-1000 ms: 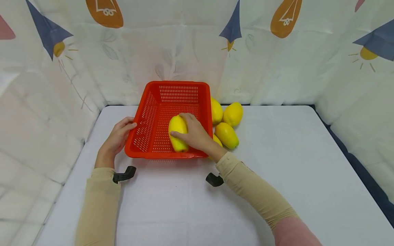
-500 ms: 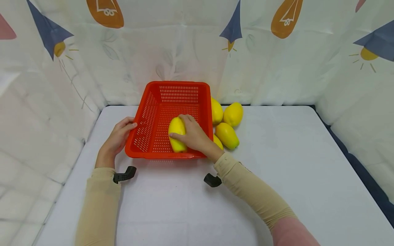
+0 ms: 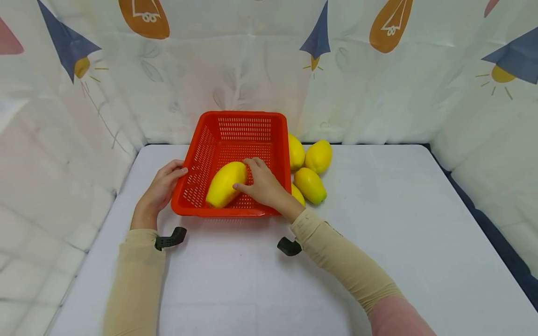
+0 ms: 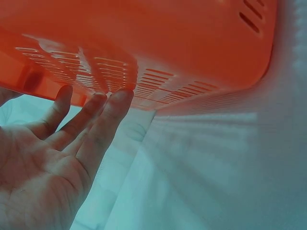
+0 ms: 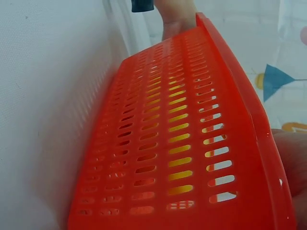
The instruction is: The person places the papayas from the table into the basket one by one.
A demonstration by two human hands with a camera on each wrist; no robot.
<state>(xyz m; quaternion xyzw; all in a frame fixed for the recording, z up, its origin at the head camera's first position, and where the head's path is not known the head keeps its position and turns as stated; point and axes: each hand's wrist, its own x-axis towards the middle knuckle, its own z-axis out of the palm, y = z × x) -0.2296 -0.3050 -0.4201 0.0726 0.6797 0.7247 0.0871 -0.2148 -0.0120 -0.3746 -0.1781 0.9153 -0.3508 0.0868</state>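
Note:
A yellow mango (image 3: 226,185) lies slanted in the front part of the red plastic basket (image 3: 235,213). My right hand (image 3: 265,185) is over the basket's right half, fingers spread and thumb tip right at the mango's side, not gripping it. My left hand (image 3: 161,186) holds the basket's left side, its thumb at the rim. In the left wrist view, the fingertips (image 4: 122,96) touch the slotted outer wall. Through the slots in the right wrist view, yellow fruit (image 5: 180,137) shows; most of the right hand is hidden behind the rim there.
Several more mangoes lie right of the basket, among them one with a greenish tip (image 3: 310,185) and one farther back (image 3: 318,156). The basket partly hides others. A white cloth covers the table (image 3: 378,210), and a printed curtain (image 3: 252,70) hangs behind it.
The mango, earlier gripped upright by my right hand, has been let go and has tipped left, its lower end farther left. My right fingers have spread. The left hand and basket stay put.

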